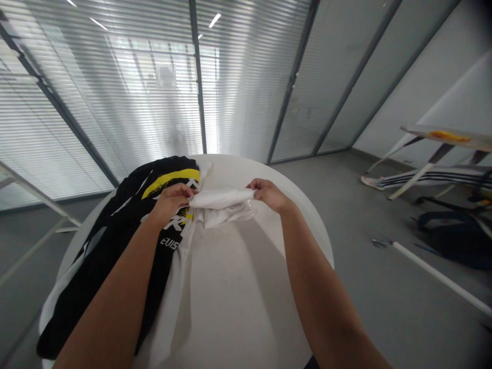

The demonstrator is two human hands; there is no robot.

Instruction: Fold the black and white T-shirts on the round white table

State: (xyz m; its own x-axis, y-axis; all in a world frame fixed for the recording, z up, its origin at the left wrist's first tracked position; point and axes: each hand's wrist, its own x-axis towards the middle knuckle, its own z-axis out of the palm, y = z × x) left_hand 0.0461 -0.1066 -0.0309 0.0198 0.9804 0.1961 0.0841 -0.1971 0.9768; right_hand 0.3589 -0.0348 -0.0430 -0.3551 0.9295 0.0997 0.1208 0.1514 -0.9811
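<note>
Glass walls with drawn blinds ring a grey-floored room where a round white table [292,205] carries the work. Over its middle, a folded white cloth [221,202] is stretched between two hands: the left hand [171,202] has its grip clenched on one end, the right hand [269,193] pinches the other. A black-and-yellow garment [126,225] lies touching the cloth on the left, draped past the table's edge; its weight could drag it floorward, and the loose folds could spring open. No containers are visible.
</note>
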